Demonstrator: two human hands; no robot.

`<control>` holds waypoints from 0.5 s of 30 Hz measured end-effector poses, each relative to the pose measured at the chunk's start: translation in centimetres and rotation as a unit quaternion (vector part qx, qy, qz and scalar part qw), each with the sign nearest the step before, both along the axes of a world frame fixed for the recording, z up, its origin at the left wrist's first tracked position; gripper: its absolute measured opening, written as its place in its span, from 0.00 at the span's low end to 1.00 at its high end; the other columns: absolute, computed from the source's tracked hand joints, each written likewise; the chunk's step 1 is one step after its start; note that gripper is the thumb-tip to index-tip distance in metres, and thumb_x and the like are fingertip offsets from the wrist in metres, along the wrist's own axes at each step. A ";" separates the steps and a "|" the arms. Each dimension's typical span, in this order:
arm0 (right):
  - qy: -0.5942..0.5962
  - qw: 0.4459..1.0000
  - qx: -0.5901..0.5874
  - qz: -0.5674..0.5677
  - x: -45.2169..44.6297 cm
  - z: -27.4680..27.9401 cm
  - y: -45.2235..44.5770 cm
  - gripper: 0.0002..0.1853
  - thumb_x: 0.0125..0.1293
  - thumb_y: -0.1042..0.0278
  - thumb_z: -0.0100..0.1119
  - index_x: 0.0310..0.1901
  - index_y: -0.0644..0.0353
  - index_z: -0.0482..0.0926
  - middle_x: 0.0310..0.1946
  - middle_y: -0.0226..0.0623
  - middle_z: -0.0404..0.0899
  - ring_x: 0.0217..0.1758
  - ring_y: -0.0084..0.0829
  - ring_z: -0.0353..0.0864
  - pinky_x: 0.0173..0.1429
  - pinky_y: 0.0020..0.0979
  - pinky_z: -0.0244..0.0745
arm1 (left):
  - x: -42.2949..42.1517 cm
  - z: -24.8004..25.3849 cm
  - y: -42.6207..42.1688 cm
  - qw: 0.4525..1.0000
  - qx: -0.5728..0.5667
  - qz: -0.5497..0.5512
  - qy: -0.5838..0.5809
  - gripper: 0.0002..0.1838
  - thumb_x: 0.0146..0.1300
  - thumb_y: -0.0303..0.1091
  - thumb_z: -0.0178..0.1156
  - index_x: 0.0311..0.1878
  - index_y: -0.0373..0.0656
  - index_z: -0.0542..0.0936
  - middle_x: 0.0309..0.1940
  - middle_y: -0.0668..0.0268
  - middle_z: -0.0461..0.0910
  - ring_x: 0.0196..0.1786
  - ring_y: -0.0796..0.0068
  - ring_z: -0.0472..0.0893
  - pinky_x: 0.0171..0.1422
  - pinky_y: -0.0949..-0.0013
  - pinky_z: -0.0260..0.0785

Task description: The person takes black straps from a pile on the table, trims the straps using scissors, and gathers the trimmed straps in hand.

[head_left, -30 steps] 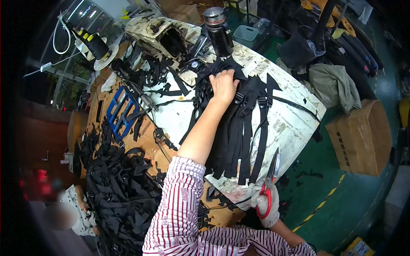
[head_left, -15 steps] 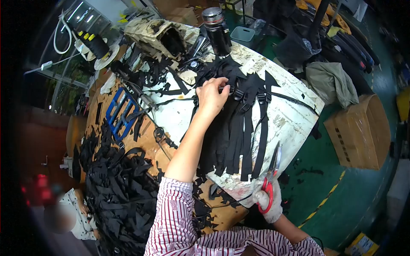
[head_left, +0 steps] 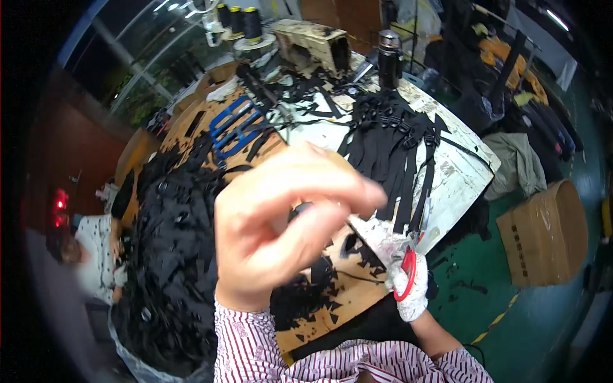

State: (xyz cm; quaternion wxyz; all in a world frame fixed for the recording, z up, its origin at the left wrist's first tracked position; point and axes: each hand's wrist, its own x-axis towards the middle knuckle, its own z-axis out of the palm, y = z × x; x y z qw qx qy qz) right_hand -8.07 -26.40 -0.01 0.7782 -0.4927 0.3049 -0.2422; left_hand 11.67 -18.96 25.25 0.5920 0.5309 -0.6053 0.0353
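Note:
My left hand (head_left: pixel 281 223) is raised close to the camera, blurred by motion. Its fingers are loosely curled, thumb and forefinger form a ring shape, and I see nothing held in it. Low on the right, my right hand (head_left: pixel 412 297) wears a white glove and is closed on red-handled scissors (head_left: pixel 405 276), blades pointing up toward the table's edge. Beyond the hands, black webbing straps (head_left: pixel 389 163) with black plastic buckles (head_left: pixel 391 122) lie side by side on the white tabletop (head_left: pixel 456 185). My left hand is apart from them.
A large heap of black straps (head_left: pixel 175 249) fills the left side. Blue plastic frame (head_left: pixel 237 124), sewing machine (head_left: pixel 313 41), thread cones (head_left: pixel 252 24) and black flask (head_left: pixel 389 60) stand farther back. Right: cardboard box (head_left: pixel 543 233) on the floor. Another person (head_left: pixel 96 249) is at far left.
My left hand has left the buckle end of the straps and come up toward the camera. The view has swung left. My right hand keeps the scissors near the table's edge.

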 end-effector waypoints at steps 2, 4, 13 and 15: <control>0.034 0.935 -0.347 0.056 -0.8 0.8 0.8 0.19 0.56 0.81 0.58 0.48 0.59 0.65 0.28 0.31 0.71 0.23 0.22 0.72 0.25 0.22 0.71 | -3.0 1.6 2.5 0.969 -0.052 -0.233 0.065 0.13 0.67 0.36 0.49 0.35 0.39 0.79 0.26 0.60 0.80 0.27 0.70 0.80 0.30 0.70 0.71; -0.063 0.998 -0.020 0.025 -2.8 2.0 4.3 0.16 0.58 0.79 0.57 0.48 0.59 0.65 0.26 0.31 0.71 0.21 0.21 0.71 0.25 0.22 0.70 | -7.6 2.9 5.0 0.966 -0.115 -0.227 0.035 0.16 0.69 0.43 0.47 0.32 0.42 0.75 0.24 0.62 0.80 0.27 0.69 0.81 0.32 0.66 0.73; -0.066 0.991 -0.086 0.080 -10.7 4.4 9.6 0.20 0.55 0.70 0.60 0.47 0.61 0.63 0.28 0.31 0.71 0.24 0.22 0.73 0.25 0.23 0.73 | -19.1 6.1 18.5 0.967 -0.193 -0.136 -0.096 0.17 0.68 0.45 0.47 0.32 0.43 0.75 0.27 0.61 0.80 0.30 0.68 0.80 0.38 0.64 0.71; -0.102 0.984 -0.087 0.118 -11.7 6.5 10.0 0.18 0.55 0.71 0.58 0.46 0.61 0.63 0.27 0.30 0.69 0.24 0.22 0.72 0.25 0.23 0.73 | -20.8 5.5 20.6 0.966 -0.207 -0.113 -0.110 0.17 0.68 0.46 0.47 0.32 0.43 0.75 0.27 0.60 0.80 0.31 0.67 0.80 0.39 0.63 0.70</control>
